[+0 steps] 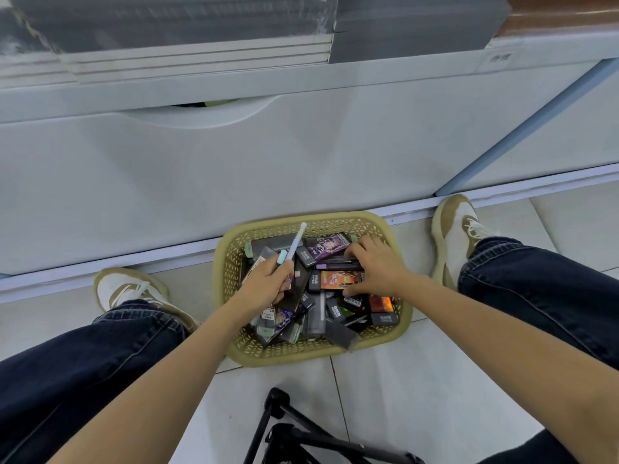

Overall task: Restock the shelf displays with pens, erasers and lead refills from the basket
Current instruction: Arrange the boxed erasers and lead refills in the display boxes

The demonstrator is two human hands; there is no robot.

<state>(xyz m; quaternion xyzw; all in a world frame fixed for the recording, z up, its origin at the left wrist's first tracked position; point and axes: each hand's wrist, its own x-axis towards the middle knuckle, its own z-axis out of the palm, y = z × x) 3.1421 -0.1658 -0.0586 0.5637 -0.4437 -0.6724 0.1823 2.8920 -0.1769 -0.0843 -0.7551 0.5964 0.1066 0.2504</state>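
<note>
Black tripod (301, 437) nearest, then both arms reaching into the basket (284, 356) on the floor tiles. The left hand (268, 284) grips a pale pen (294, 244) by its lower end. It looks light, stiff and smooth, so mid-barrel is the best hold. Its long axis points at the basket's far rim. The right hand (375, 266) is spread over the packets (321, 249) — gripping or not, can't tell.

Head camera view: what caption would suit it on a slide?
Left hand holds a pale pen over the yellow basket while the right hand reaches among stationery packs.
</note>
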